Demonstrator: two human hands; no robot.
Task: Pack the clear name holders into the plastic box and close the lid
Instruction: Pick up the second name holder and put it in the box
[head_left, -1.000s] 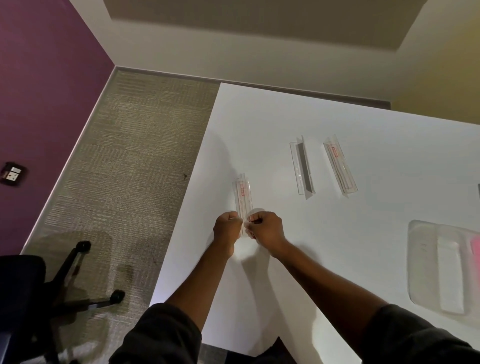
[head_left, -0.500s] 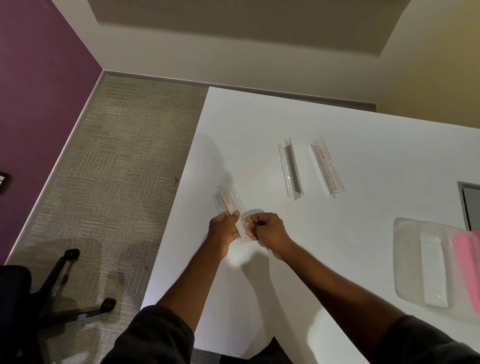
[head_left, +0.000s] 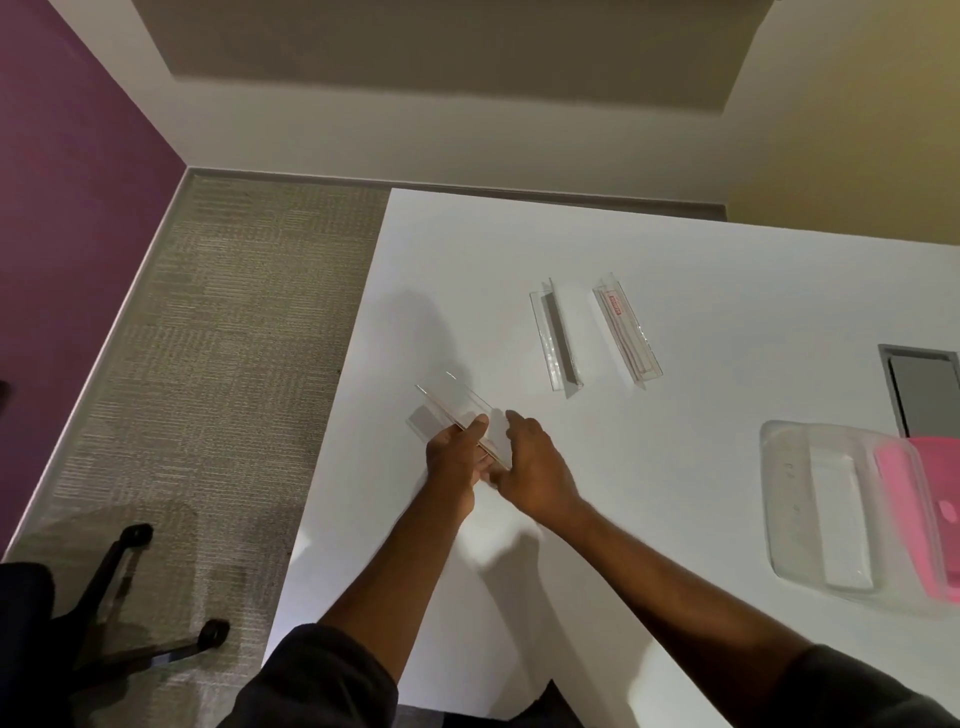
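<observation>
A clear name holder (head_left: 453, 410) is lifted near the white table's left edge, tilted up and to the left. My left hand (head_left: 453, 457) grips its near end. My right hand (head_left: 530, 467) is at the same end with its fingers loosened, touching the holder's side. Two more clear name holders lie farther back on the table: one (head_left: 555, 340) plain, one (head_left: 626, 332) with a red label. The clear plastic box (head_left: 810, 499) sits open at the right, with its pink lid (head_left: 930, 514) beside it at the frame edge.
The white table (head_left: 675, 441) ends on the left, above grey carpet. A black office chair base (head_left: 130, 613) stands at lower left. A grey cable hatch (head_left: 924, 384) is set into the table at the right, behind the box.
The held name holder has swung from pointing away to tilting left and has risen off the table. My right hand has opened its fingers. The view has shifted left, showing more of the box.
</observation>
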